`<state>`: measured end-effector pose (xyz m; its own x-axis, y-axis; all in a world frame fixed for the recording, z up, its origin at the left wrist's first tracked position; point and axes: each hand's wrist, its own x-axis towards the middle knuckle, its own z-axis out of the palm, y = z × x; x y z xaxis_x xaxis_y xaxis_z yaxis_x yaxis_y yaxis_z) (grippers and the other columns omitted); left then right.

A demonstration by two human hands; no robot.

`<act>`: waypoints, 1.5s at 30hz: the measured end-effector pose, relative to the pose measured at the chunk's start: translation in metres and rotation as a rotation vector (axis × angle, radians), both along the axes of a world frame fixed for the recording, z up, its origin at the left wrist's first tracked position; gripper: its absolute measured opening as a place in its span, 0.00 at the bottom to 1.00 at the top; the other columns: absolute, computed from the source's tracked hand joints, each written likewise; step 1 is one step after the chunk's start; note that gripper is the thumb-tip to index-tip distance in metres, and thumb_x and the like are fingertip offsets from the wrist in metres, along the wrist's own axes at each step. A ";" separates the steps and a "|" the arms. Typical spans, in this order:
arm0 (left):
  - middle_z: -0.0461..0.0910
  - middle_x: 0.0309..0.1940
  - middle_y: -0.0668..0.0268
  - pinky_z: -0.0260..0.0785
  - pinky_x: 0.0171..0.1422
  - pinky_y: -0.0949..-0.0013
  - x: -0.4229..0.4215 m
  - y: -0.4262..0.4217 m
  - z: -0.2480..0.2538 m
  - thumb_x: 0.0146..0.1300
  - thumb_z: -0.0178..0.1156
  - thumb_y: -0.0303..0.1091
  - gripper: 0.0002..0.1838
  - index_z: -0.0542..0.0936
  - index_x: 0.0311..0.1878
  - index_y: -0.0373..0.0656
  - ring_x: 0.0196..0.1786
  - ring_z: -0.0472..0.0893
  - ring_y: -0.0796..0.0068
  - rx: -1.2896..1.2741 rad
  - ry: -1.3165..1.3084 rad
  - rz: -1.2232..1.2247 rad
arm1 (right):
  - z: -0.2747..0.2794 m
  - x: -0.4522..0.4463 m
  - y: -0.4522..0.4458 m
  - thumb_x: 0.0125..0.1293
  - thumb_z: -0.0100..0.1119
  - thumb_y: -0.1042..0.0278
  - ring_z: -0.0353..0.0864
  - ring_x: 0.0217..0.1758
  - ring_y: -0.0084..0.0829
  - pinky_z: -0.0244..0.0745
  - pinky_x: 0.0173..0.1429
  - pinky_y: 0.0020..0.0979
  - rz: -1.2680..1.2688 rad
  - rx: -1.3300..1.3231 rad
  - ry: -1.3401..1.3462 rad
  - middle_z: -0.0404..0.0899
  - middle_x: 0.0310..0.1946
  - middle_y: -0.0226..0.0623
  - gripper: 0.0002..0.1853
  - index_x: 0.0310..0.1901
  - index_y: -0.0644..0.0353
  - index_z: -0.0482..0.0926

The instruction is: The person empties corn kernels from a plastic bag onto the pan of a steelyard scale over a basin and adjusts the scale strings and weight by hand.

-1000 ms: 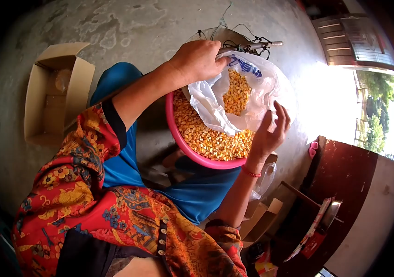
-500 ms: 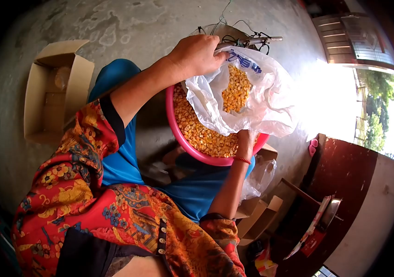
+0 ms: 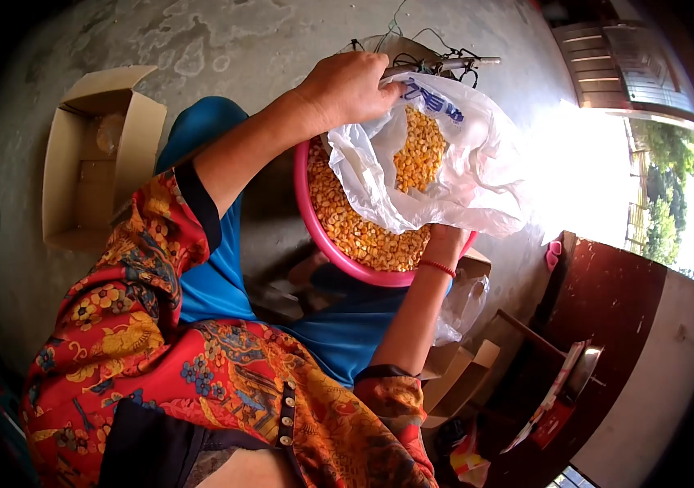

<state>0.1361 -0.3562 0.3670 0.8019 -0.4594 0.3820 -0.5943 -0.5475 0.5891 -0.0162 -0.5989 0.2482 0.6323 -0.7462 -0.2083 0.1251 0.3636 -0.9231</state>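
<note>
A white plastic bag (image 3: 489,163) with blue print hangs over a pink basin (image 3: 320,236). Corn kernels (image 3: 371,246) fill the basin, and more kernels (image 3: 419,150) show through the bag's mouth. At the bag's upper left edge, my left hand (image 3: 353,85) is closed, pinching the plastic between thumb and fingers. My right hand (image 3: 447,238), with a red bracelet at its wrist, reaches to the bag's lower edge over the near right side of the basin. The plastic covers its fingers, so their grip is hidden.
An open cardboard box (image 3: 91,175) stands on the concrete floor to the left. Beyond the basin lies a metal bar (image 3: 469,62) with dark cords. Right of my knees are another cardboard box (image 3: 465,378) and a clear plastic bag (image 3: 462,307). Bright daylight enters at right.
My right hand and wrist have shifted slightly right and up. The bag has moved a little with them, while my left hand keeps hold of its edge.
</note>
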 end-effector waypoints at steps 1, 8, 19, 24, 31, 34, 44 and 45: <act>0.79 0.28 0.50 0.71 0.41 0.56 -0.001 0.001 0.002 0.57 0.59 0.45 0.17 0.77 0.33 0.38 0.34 0.79 0.50 0.012 0.028 -0.002 | 0.004 0.000 0.000 0.63 0.52 0.66 0.73 0.36 0.32 0.70 0.37 0.32 -0.032 0.068 -0.061 0.74 0.38 0.38 0.10 0.42 0.61 0.72; 0.79 0.30 0.50 0.71 0.44 0.57 -0.001 0.002 0.003 0.57 0.58 0.45 0.17 0.77 0.36 0.37 0.37 0.79 0.51 0.027 0.039 -0.007 | 0.092 -0.022 0.017 0.65 0.52 0.65 0.71 0.28 0.27 0.68 0.28 0.28 -0.177 0.276 -0.328 0.73 0.32 0.33 0.06 0.38 0.58 0.73; 0.79 0.33 0.49 0.70 0.47 0.57 -0.002 0.002 0.005 0.57 0.57 0.44 0.18 0.77 0.37 0.36 0.40 0.79 0.51 0.064 0.092 -0.010 | 0.202 0.004 0.062 0.69 0.47 0.65 0.58 0.17 0.15 0.52 0.15 0.16 0.269 0.164 -0.633 0.65 0.23 0.26 0.06 0.34 0.56 0.69; 0.79 0.33 0.49 0.71 0.47 0.57 -0.001 0.003 0.006 0.57 0.57 0.43 0.17 0.77 0.37 0.36 0.40 0.79 0.51 0.052 0.113 -0.017 | 0.158 0.039 0.083 0.66 0.54 0.63 0.72 0.27 0.17 0.67 0.31 0.19 0.273 -0.554 0.014 0.77 0.28 0.31 0.11 0.36 0.62 0.79; 0.79 0.31 0.49 0.72 0.44 0.57 -0.001 0.002 0.005 0.57 0.57 0.42 0.17 0.77 0.36 0.35 0.37 0.80 0.51 0.037 0.074 -0.011 | 0.134 0.033 0.078 0.62 0.54 0.70 0.77 0.39 0.21 0.72 0.41 0.23 0.513 -1.025 0.304 0.80 0.37 0.33 0.10 0.41 0.63 0.81; 0.80 0.31 0.49 0.72 0.44 0.57 -0.001 0.002 0.004 0.57 0.57 0.43 0.17 0.77 0.37 0.35 0.37 0.80 0.52 0.050 0.067 -0.005 | 0.165 0.016 0.094 0.63 0.52 0.74 0.72 0.28 0.16 0.65 0.27 0.18 0.440 -0.703 0.103 0.80 0.31 0.34 0.09 0.42 0.65 0.79; 0.80 0.31 0.48 0.72 0.45 0.57 -0.001 0.002 0.005 0.57 0.57 0.44 0.18 0.78 0.37 0.34 0.37 0.80 0.51 0.077 0.086 -0.008 | 0.162 -0.042 0.068 0.66 0.49 0.71 0.59 0.22 0.14 0.51 0.24 0.18 -0.437 -0.570 -0.208 0.66 0.20 0.24 0.08 0.42 0.63 0.75; 0.80 0.31 0.48 0.72 0.45 0.57 0.000 0.003 0.006 0.57 0.57 0.44 0.18 0.78 0.37 0.34 0.37 0.80 0.51 0.078 0.084 -0.009 | 0.149 -0.045 0.060 0.66 0.49 0.70 0.62 0.24 0.15 0.54 0.26 0.18 -0.504 -0.604 -0.167 0.68 0.22 0.25 0.08 0.42 0.63 0.75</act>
<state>0.1357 -0.3531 0.3728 0.8251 -0.4925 0.2767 -0.5500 -0.5882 0.5929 -0.0613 -0.5391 0.3971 0.1765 -0.9036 0.3904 0.2953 -0.3298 -0.8967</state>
